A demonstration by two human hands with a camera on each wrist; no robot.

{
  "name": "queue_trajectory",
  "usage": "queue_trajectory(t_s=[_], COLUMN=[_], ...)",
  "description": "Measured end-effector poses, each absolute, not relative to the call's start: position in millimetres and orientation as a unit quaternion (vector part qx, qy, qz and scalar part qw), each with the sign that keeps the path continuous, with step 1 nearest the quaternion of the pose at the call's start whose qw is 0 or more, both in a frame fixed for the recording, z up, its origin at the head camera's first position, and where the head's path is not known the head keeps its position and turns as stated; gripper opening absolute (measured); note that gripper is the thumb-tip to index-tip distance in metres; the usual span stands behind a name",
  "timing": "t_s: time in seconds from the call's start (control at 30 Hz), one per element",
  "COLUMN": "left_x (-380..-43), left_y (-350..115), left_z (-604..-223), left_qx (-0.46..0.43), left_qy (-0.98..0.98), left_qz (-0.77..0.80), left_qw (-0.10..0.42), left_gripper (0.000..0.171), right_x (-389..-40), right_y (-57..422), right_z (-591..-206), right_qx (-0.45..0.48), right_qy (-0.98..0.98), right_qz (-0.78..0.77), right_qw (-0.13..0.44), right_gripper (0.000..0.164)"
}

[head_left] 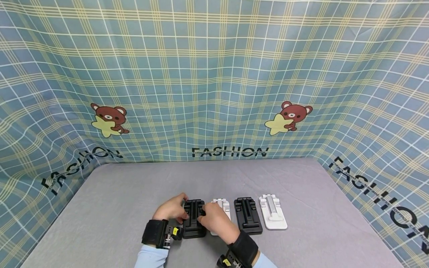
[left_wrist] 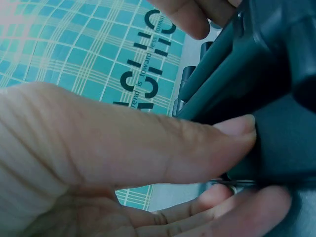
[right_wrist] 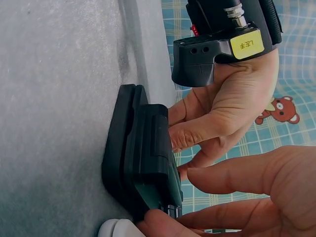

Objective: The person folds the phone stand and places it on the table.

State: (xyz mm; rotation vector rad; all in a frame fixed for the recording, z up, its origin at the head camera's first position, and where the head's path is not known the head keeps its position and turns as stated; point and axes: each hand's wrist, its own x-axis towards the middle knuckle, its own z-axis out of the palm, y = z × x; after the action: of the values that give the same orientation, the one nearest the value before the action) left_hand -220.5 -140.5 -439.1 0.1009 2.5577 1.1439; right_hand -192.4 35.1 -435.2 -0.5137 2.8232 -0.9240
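Observation:
A black folding phone stand (head_left: 193, 223) lies folded between both hands on the grey tabletop. My left hand (head_left: 172, 209) grips its left side; in the left wrist view the thumb (left_wrist: 207, 148) presses against its edge, other fingers beneath. From the right, my right hand (head_left: 218, 219) reaches over a white phone stand (head_left: 224, 206) and partly hides it. The right wrist view has a fingertip (right_wrist: 158, 222) of that hand at the black stand's corner, the thumb raised apart from it.
Further right lie a second black phone stand (head_left: 248, 219) and another white phone stand (head_left: 273, 214), side by side. The grey tabletop (head_left: 117, 208) ends at a plaid cloth (head_left: 207, 93) hanging at the back and sides. Both wrists wear black camera bands.

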Motion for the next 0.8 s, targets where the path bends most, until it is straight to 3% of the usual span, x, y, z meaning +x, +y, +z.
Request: queue_trajectory(t_s=[0.23, 0.5, 0.67, 0.8], left_x=[-220.0, -216.0, -213.4, -210.3], left_y=[-139.7, -142.0, -148.9, -158.0], left_z=[-437.1, -430.4, -418.4, -401.6], left_qx=[0.039, 0.04, 0.04, 0.063], left_qy=[0.904, 0.918, 0.933, 0.958], left_qz=[0.391, 0.359, 0.315, 0.239], left_qw=[0.165, 0.161, 0.168, 0.144], left_gripper=[0.053, 0.054, 0.061, 0.06], right_x=[-193.3, -199.2, -206.4, -215.5], right_y=[35.3, 48.0, 71.7, 101.2], right_z=[-435.1, -429.0, -412.4, -394.8], right_qx=[-0.163, -0.196, -0.223, -0.231], right_qy=[0.933, 0.895, 0.874, 0.888], right_qz=[-0.311, -0.366, -0.373, -0.342], right_qw=[0.08, 0.165, 0.217, 0.204], right_gripper=[0.009, 0.04, 0.045, 0.045])
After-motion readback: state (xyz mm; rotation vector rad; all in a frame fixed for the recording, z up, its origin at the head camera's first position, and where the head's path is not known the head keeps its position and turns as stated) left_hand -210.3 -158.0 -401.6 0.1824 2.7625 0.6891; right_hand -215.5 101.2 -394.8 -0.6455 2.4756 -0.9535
